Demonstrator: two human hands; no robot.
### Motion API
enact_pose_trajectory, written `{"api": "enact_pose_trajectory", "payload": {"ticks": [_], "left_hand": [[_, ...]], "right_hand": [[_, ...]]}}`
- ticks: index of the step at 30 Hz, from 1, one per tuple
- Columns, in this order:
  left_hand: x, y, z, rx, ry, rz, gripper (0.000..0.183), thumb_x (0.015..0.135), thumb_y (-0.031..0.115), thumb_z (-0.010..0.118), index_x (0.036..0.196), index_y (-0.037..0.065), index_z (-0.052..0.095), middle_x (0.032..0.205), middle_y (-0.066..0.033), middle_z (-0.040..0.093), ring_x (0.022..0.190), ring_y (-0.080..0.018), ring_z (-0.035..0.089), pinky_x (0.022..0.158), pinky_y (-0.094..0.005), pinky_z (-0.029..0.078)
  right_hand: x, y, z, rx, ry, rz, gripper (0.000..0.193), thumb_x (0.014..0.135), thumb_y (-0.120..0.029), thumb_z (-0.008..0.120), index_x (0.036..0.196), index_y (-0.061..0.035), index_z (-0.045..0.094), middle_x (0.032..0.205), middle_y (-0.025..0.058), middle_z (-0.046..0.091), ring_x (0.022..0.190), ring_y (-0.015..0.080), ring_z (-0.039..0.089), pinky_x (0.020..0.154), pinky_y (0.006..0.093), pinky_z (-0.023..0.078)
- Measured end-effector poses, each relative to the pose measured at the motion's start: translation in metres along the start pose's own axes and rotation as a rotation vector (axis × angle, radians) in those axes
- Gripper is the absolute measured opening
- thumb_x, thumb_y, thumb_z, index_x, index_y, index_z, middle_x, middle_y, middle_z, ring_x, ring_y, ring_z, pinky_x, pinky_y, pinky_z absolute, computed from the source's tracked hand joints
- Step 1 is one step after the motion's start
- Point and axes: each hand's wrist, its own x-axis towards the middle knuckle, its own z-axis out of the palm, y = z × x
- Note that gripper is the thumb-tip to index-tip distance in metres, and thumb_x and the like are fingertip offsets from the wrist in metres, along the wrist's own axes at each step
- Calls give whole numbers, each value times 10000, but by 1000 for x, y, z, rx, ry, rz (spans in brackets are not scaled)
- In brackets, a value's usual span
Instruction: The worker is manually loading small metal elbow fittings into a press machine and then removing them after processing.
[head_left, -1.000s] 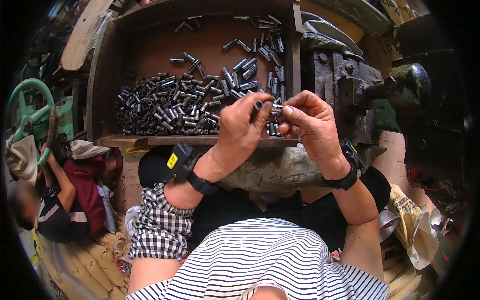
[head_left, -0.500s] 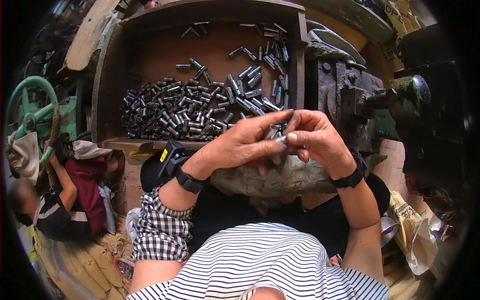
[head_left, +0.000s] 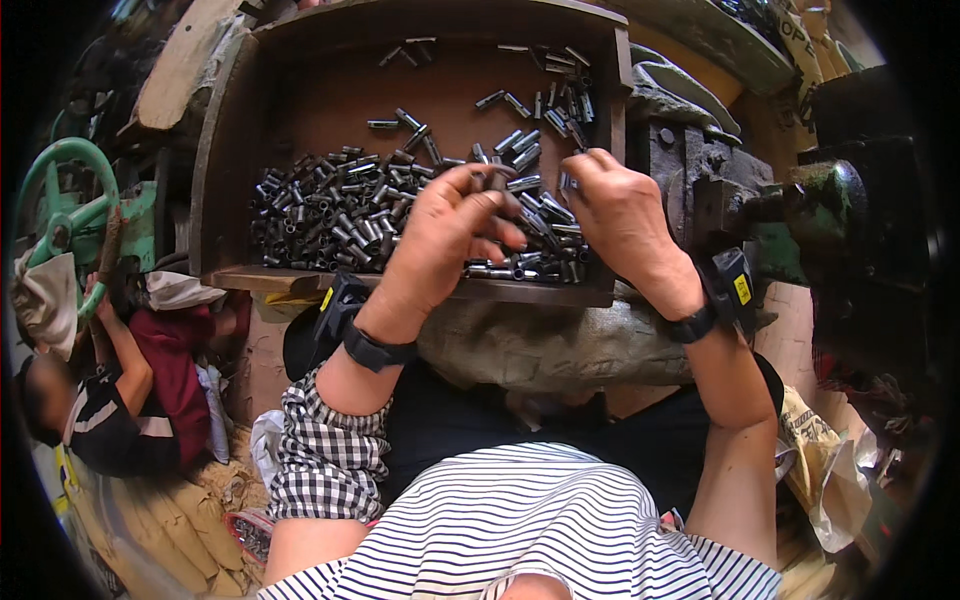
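Note:
Over the heap of short metal tubes [head_left: 345,215] in a wooden box hangs my left hand [head_left: 450,225], fingers curled and partly blurred. Its thumb and index finger come together; what is between them, if anything, I cannot make out. My right hand [head_left: 622,205] is above the right side of the box, back of the hand up. Its fingers are closed on a shiny metal tube [head_left: 569,184], mostly hidden by the hand. Longer bright tubes [head_left: 525,152] lie loosely below and between my hands.
The wooden box [head_left: 420,284] has raised walls. A dark, greasy machine [head_left: 770,200] stands close on the right. A grey sack [head_left: 540,345] lies before the box. At left, a person [head_left: 130,390] sits beside a green handwheel [head_left: 65,215].
My hands were together in front of the box, working on a small metal piece. They have parted and moved forward over the box, left hand leftward, right hand up over the right side.

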Motion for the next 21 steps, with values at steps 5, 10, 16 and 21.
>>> {"api": "enact_pose_trajectory", "payload": {"ticks": [5,10,16,21], "left_hand": [[-1,10,-10,83,165,70,170,842,42,571,1010,15,569,853,-86,623,701,-154,658,526,-214,537],[-4,4,-8,1276,57,426,202,750,48,646,936,-3,587,841,-98,623,758,-256,634,652,-362,496],[-3,-2,-7,1765,106,325,211,730,179,699,813,36,568,806,-131,622,774,-315,624,677,-409,497],[2,-2,-7,1795,71,303,185,745,155,677,821,27,568,808,-138,621,777,-321,620,678,-418,494]], "right_hand": [[14,-5,14,-412,-187,-128,116,733,-45,591,840,-20,626,880,126,604,814,254,628,650,328,528],[22,2,16,-418,-240,-197,114,739,-44,593,843,-17,631,885,131,605,813,241,631,664,314,529],[24,4,17,-436,-175,-195,102,739,-24,585,835,-21,620,864,132,606,796,236,640,668,314,529],[25,13,21,-292,-143,-210,100,733,-33,604,830,-14,599,838,132,609,756,242,642,648,319,522]]}}
